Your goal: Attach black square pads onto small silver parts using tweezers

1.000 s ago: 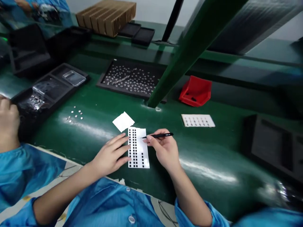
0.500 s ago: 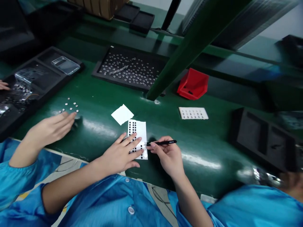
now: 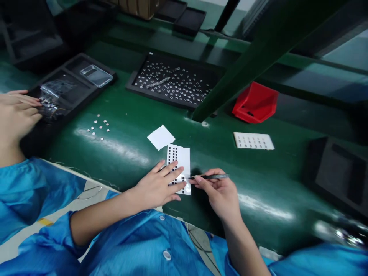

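Observation:
My left hand [image 3: 156, 188] lies with spread fingers across a white sheet of small black square stickers [image 3: 185, 157], pressing it to the green bench. Pinched in my right hand [image 3: 220, 191] is a pair of black tweezers [image 3: 214, 176], whose tip touches or hovers just over the sheet's right part, near the black squares there. Which of the two, I cannot tell. Part of the sheet is hidden under my left fingers. Just behind it lies a blank white paper piece [image 3: 161, 137].
Several small pale square parts [image 3: 100, 127] lie on the left. A co-worker's hands [image 3: 18, 115] are at a black tray [image 3: 86, 97]. Behind are a black tray of small rings [image 3: 172, 100], a green post [image 3: 218, 94] and a red bin [image 3: 255, 103]. A white card [image 3: 253, 141] lies right.
The view has shifted, so the bench things appear farther right. The co-worker's hand has left the small square parts for the black tray. My hands keep their places at the sheet.

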A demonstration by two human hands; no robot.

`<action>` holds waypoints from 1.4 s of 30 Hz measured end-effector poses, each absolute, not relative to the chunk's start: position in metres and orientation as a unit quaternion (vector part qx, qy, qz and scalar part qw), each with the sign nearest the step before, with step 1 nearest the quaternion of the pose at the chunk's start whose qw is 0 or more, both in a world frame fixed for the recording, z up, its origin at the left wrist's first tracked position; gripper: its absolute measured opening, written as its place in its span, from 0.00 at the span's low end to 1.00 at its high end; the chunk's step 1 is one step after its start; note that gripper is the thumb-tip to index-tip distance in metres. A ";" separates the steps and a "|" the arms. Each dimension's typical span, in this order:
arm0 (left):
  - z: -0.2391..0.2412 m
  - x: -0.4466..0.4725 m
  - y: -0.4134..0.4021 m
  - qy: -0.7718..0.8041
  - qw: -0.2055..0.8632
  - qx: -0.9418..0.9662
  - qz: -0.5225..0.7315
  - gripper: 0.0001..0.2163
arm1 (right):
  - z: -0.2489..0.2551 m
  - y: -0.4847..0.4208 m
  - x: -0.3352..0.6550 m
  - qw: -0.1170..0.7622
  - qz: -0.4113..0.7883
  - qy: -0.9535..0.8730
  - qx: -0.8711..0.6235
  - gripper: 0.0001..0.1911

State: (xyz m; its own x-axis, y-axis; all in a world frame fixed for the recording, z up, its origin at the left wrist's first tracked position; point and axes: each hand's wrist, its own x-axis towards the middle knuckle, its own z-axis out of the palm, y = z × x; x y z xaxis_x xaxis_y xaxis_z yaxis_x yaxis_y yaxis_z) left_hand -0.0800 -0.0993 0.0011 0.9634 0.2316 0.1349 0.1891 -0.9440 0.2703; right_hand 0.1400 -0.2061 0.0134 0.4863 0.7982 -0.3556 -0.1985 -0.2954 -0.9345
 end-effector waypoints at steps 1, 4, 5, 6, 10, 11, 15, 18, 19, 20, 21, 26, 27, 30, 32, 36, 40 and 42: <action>0.002 -0.080 -0.100 0.104 0.131 0.981 0.093 0.22 | 0.013 -0.207 0.142 0.555 0.459 -0.218 -0.659 0.30; 0.010 -0.089 -0.093 0.103 0.149 0.969 0.167 0.17 | 0.012 -0.208 0.152 0.574 0.463 -0.204 -0.644 0.30; 0.015 -0.097 -0.086 0.121 0.154 0.960 0.199 0.16 | 0.013 -0.206 0.155 0.580 0.460 -0.206 -0.640 0.30; 0.020 -0.107 -0.077 0.157 0.155 0.948 0.228 0.14 | 0.014 -0.203 0.158 0.586 0.455 -0.211 -0.637 0.29; 0.039 -0.166 -0.027 0.419 0.060 0.873 0.244 0.10 | 0.029 -0.176 0.162 0.601 0.442 -0.263 -0.612 0.25; 0.042 -0.182 -0.014 0.469 0.024 0.856 0.216 0.10 | 0.034 -0.167 0.160 0.602 0.443 -0.280 -0.602 0.25; 0.037 -0.223 0.020 0.565 0.005 0.811 0.150 0.08 | 0.048 -0.134 0.146 0.618 0.442 -0.316 -0.568 0.25; 0.029 -0.231 0.029 0.572 0.080 0.800 0.163 0.06 | 0.045 -0.124 0.137 0.618 0.457 -0.317 -0.556 0.26; 0.027 -0.232 0.030 0.571 0.099 0.797 0.170 0.06 | 0.043 -0.124 0.136 0.615 0.462 -0.316 -0.556 0.26; 0.027 -0.232 0.032 0.570 0.111 0.795 0.175 0.05 | 0.040 -0.125 0.135 0.613 0.464 -0.315 -0.557 0.26; 0.027 -0.233 0.033 0.570 0.118 0.794 0.178 0.05 | 0.038 -0.127 0.134 0.613 0.461 -0.313 -0.560 0.26; 0.035 -0.232 0.041 0.555 0.145 0.797 0.191 0.03 | 0.037 -0.133 0.132 0.636 0.437 -0.300 -0.561 0.26; 0.037 -0.228 0.040 0.547 0.152 0.800 0.195 0.03 | 0.038 -0.133 0.132 0.641 0.433 -0.301 -0.557 0.26; 0.043 -0.205 0.026 0.495 0.259 0.783 0.274 0.06 | 0.044 -0.134 0.129 0.654 0.422 -0.308 -0.547 0.25; 0.045 -0.178 0.009 0.430 0.381 0.737 0.355 0.08 | 0.047 -0.136 0.127 0.658 0.417 -0.315 -0.542 0.24; 0.053 -0.124 -0.023 0.299 0.518 0.683 0.420 0.06 | 0.051 -0.142 0.127 0.666 0.426 -0.329 -0.516 0.21; 0.061 -0.099 -0.036 0.255 0.562 0.669 0.415 0.07 | 0.057 -0.146 0.131 0.669 0.449 -0.332 -0.491 0.21; 0.063 -0.096 -0.037 0.247 0.569 0.672 0.405 0.07 | 0.061 -0.148 0.133 0.667 0.451 -0.331 -0.491 0.21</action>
